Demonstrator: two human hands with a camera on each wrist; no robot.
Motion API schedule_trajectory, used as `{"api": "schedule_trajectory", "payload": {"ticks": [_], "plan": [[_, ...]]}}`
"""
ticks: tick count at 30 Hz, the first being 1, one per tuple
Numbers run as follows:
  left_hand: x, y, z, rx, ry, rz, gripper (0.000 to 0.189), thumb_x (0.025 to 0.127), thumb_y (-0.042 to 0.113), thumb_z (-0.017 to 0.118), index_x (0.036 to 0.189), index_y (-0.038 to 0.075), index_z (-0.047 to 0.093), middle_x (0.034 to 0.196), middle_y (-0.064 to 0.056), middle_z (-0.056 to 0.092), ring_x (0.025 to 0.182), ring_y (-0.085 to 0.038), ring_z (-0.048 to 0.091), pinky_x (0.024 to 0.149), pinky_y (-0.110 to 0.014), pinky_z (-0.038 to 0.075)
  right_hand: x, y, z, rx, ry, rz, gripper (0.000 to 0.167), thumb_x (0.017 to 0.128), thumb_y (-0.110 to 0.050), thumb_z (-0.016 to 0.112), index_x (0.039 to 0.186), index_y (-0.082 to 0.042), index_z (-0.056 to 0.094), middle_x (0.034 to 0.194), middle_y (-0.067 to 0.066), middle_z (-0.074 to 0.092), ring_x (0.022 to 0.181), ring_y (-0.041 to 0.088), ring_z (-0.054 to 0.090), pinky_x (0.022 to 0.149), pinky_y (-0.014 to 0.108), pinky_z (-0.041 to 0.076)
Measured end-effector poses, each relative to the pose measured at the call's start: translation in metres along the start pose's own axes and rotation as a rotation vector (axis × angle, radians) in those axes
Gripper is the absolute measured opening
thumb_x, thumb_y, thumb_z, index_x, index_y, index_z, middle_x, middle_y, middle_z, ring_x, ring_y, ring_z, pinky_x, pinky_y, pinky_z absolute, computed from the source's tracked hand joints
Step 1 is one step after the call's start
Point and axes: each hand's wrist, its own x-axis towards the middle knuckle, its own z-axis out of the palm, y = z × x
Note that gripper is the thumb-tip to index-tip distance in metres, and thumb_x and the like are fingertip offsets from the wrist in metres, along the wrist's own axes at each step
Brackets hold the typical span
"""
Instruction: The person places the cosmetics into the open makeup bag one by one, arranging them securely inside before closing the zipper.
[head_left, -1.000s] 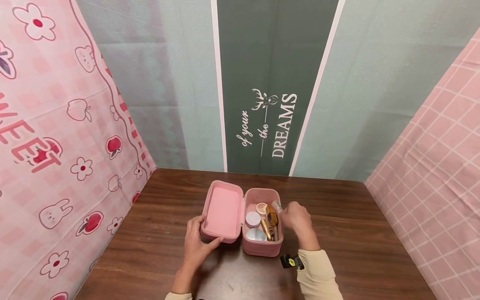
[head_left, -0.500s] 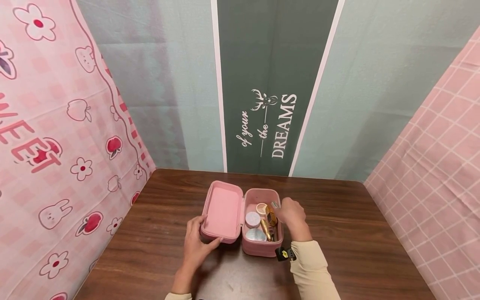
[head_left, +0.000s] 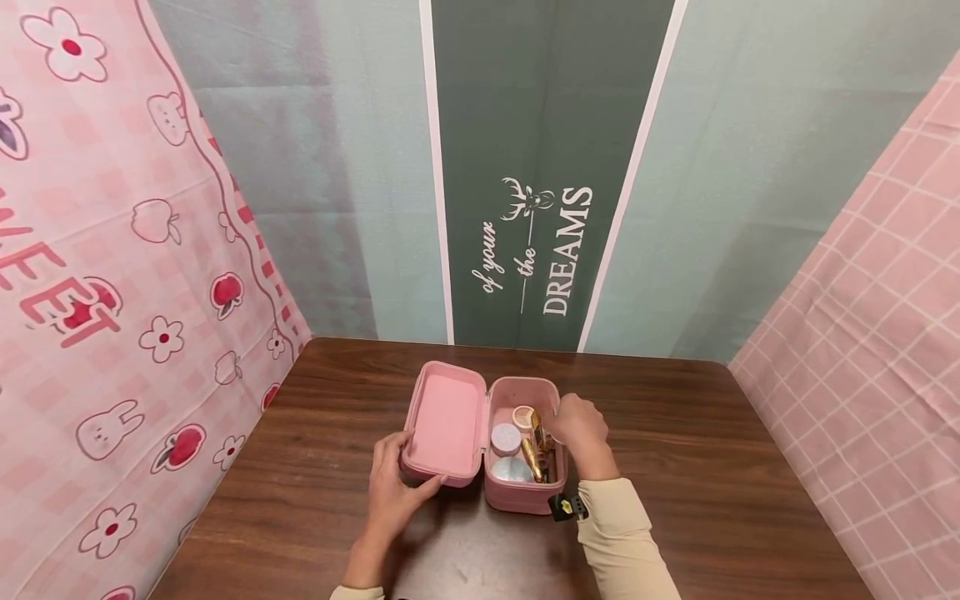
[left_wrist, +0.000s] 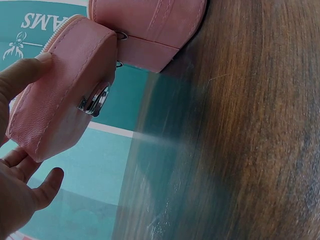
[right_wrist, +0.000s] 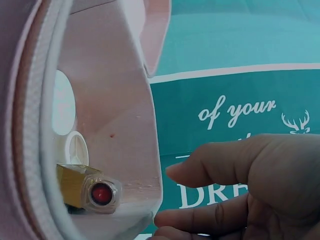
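Note:
A pink cosmetic case (head_left: 522, 497) stands open on the table, its lid (head_left: 448, 421) folded out to the left. My left hand (head_left: 393, 483) grips the lid's near left corner. In the left wrist view, the thumb (left_wrist: 30, 72) lies on one side of the lid and fingers on the other. My right hand (head_left: 581, 425) is at the case's right rim; the right wrist view shows thumb and fingers apart with nothing between them. Inside lies a clear-ended tube (right_wrist: 101, 193) with a red centre, beside a gold item (right_wrist: 72, 185).
The case also holds a pale round jar (head_left: 506, 439), a silver round compact (head_left: 512, 470), a cream-rimmed round item (head_left: 522, 417) and a gold tube (head_left: 532, 458). Brown wooden table (head_left: 697, 483) surrounds it. Printed cloths hang behind and on both sides.
My right hand has shifted slightly left over the case's rim. The clear tube it held has gone down into the case and left the fingers. The left hand stays on the lid.

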Motion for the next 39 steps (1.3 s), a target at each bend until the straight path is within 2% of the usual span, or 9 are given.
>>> {"api": "schedule_trajectory", "payload": {"ticks": [10, 14, 17, 19, 21, 26, 30, 34, 39], "plan": [[0.001, 0.000, 0.000, 0.006, 0.003, -0.001, 0.081, 0.046, 0.011, 0.092, 0.115, -0.006, 0.054, 0.111, -0.017, 0.051, 0.103, -0.025, 0.050, 0.092, -0.010, 0.029, -0.004, 0.001, -0.003, 0.017, -0.020, -0.013, 0.033, 0.088, -0.032, 0.057, 0.076, -0.001, 0.060, 0.061, 0.008, 0.051, 0.054, 0.022, 0.051, 0.043, 0.030, 0.037], [0.000, 0.001, -0.002, 0.006, -0.001, 0.012, 0.084, 0.046, 0.011, 0.092, 0.118, -0.005, 0.052, 0.115, -0.017, 0.050, 0.106, -0.025, 0.049, 0.092, -0.018, 0.036, -0.010, 0.009, -0.002, 0.041, -0.024, -0.091, 0.027, 0.086, -0.027, 0.061, 0.076, -0.002, 0.059, 0.062, 0.006, 0.049, 0.056, 0.020, 0.050, 0.046, 0.031, 0.038], [-0.001, 0.002, -0.005, -0.007, -0.003, 0.000, 0.087, 0.046, 0.011, 0.093, 0.121, -0.004, 0.050, 0.120, -0.017, 0.049, 0.110, -0.024, 0.047, 0.089, -0.030, 0.042, -0.015, 0.018, -0.001, 0.084, -0.003, -0.219, 0.022, 0.082, -0.018, 0.066, 0.092, 0.001, 0.063, 0.074, 0.008, 0.054, 0.066, 0.021, 0.052, 0.056, 0.035, 0.045], [-0.002, 0.002, -0.006, -0.016, -0.002, -0.018, 0.089, 0.046, 0.011, 0.093, 0.123, -0.002, 0.050, 0.122, -0.016, 0.049, 0.112, -0.024, 0.047, 0.085, -0.038, 0.044, -0.018, 0.024, 0.001, 0.118, 0.023, -0.315, 0.032, 0.080, -0.014, 0.069, 0.106, 0.003, 0.061, 0.087, 0.011, 0.057, 0.076, 0.024, 0.055, 0.065, 0.040, 0.048], [-0.001, 0.003, -0.008, -0.020, -0.004, -0.039, 0.090, 0.047, 0.012, 0.093, 0.125, -0.001, 0.049, 0.123, -0.014, 0.049, 0.111, -0.022, 0.048, 0.081, -0.040, 0.045, -0.020, 0.030, 0.003, 0.148, 0.052, -0.381, 0.041, 0.080, -0.014, 0.071, 0.115, 0.003, 0.059, 0.101, 0.015, 0.058, 0.089, 0.028, 0.056, 0.075, 0.045, 0.048], [0.001, 0.008, -0.009, -0.087, 0.006, -0.062, 0.090, 0.049, 0.007, 0.092, 0.126, -0.005, 0.047, 0.120, -0.020, 0.051, 0.107, -0.027, 0.051, 0.077, -0.033, 0.046, -0.024, 0.043, 0.010, 0.220, 0.091, -0.447, 0.051, 0.080, -0.020, 0.073, 0.123, 0.001, 0.054, 0.118, 0.017, 0.055, 0.109, 0.034, 0.052, 0.087, 0.051, 0.043], [0.004, 0.021, -0.014, -0.166, 0.004, -0.068, 0.089, 0.049, -0.001, 0.089, 0.125, -0.012, 0.045, 0.119, -0.030, 0.049, 0.103, -0.039, 0.053, 0.076, -0.039, 0.047, -0.026, 0.052, 0.017, 0.277, 0.125, -0.482, 0.057, 0.079, -0.026, 0.073, 0.127, -0.002, 0.052, 0.124, 0.017, 0.052, 0.114, 0.035, 0.049, 0.089, 0.053, 0.040], [0.005, 0.030, -0.017, -0.260, -0.031, -0.158, 0.086, 0.054, -0.006, 0.086, 0.127, -0.014, 0.041, 0.121, -0.032, 0.047, 0.106, -0.042, 0.050, 0.082, -0.040, 0.045, -0.030, 0.061, 0.025, 0.334, 0.167, -0.501, 0.067, 0.076, -0.030, 0.077, 0.130, -0.003, 0.049, 0.130, 0.018, 0.048, 0.118, 0.037, 0.045, 0.091, 0.056, 0.038], [0.003, 0.027, -0.016, -0.423, -0.047, -0.301, 0.085, 0.058, -0.010, 0.082, 0.130, -0.010, 0.039, 0.124, -0.031, 0.048, 0.110, -0.041, 0.048, 0.087, -0.029, 0.042, -0.035, 0.071, 0.037, 0.428, 0.148, -0.495, 0.086, 0.067, -0.029, 0.084, 0.137, -0.004, 0.041, 0.135, 0.020, 0.042, 0.121, 0.039, 0.041, 0.090, 0.057, 0.038]]}}
